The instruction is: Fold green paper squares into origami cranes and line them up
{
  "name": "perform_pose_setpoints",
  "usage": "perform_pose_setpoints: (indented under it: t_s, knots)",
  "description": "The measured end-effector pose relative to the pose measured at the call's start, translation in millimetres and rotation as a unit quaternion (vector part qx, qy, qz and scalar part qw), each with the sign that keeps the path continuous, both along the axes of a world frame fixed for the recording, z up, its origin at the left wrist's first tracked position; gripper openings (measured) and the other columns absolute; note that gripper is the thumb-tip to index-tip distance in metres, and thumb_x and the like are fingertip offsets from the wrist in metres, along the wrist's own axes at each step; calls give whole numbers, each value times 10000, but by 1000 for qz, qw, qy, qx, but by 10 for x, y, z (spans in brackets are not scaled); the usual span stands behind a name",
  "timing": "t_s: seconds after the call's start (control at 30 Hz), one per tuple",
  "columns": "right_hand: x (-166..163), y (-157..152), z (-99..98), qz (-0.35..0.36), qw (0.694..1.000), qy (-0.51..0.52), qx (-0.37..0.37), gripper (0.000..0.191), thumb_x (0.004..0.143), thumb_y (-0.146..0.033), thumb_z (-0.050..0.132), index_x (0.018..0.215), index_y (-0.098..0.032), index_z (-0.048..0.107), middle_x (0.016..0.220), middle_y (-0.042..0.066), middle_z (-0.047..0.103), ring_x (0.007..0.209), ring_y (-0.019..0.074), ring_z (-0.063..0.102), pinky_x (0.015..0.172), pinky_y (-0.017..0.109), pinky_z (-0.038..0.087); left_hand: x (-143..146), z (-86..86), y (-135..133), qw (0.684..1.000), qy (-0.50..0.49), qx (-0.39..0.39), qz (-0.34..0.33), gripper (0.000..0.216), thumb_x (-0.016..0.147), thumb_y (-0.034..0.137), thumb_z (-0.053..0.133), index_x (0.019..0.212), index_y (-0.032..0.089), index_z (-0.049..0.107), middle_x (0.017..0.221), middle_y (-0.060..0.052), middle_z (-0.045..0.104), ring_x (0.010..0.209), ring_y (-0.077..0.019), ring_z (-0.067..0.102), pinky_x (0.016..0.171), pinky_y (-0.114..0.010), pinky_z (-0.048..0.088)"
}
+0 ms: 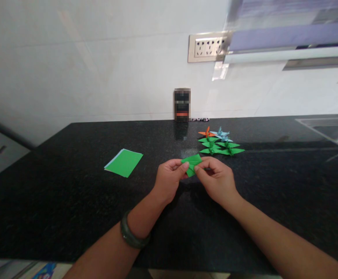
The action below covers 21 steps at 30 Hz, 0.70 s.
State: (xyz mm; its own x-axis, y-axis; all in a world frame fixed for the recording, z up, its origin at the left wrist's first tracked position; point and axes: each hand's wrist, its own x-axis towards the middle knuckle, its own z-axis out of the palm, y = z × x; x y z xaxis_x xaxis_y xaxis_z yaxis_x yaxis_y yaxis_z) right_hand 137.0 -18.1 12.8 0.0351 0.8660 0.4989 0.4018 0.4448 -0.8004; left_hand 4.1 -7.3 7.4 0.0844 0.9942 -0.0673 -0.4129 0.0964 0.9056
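Observation:
A small piece of folded green paper (pixel 192 163) is held up between both hands, above the dark countertop. My left hand (pixel 170 179) pinches its left edge, thumb on the near face. On the other side, my right hand (pixel 218 179) grips the right edge between thumb and fingers. Crease lines run across the paper's face. Just beyond my right hand stand several folded paper cranes: green ones (pixel 211 148), an orange one (pixel 207 132) and light blue ones (pixel 220 131). The fingertips behind the paper are partly hidden.
A stack of square paper sheets (pixel 124 163), green on top, lies to the left on the black speckled countertop (pixel 70 201). A dark upright phone-like object (pixel 182 106), blurred out, leans on the wall beside a beaded strap (pixel 200 119). A wall socket panel (pixel 205 47) is above.

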Motion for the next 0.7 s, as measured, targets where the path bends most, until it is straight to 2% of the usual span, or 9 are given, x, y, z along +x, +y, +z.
perform_pose_setpoints:
  t_s: [0.5, 0.67, 0.7]
  knots:
    - [2, -12, 13, 10, 1000, 7, -16, 133, 738, -176, 561, 605, -179, 558, 761, 39, 649, 673, 142, 595, 590, 249, 463, 0, 13, -2, 999, 32, 5, 16, 186, 635, 296, 714, 653, 126, 641, 583, 4, 629, 547, -94, 565, 569, -233, 478]
    - [-34, -31, 7, 25, 997, 40, -54, 61, 738, -240, 591, 718, -191, 560, 761, 34, 635, 679, 147, 596, 570, 249, 464, -10, 27, 1, 998, 46, 14, 41, 186, 629, 301, 710, 655, 129, 644, 572, 5, 617, 531, -97, 546, 565, -244, 466]
    - [-45, -27, 1, 29, 995, 71, -68, 117, 716, -257, 619, 785, -199, 544, 750, 23, 628, 661, 144, 596, 554, 244, 464, -12, 29, 1, 997, 49, 18, 48, 185, 628, 301, 710, 656, 130, 644, 571, 5, 615, 529, -97, 542, 560, -243, 461]
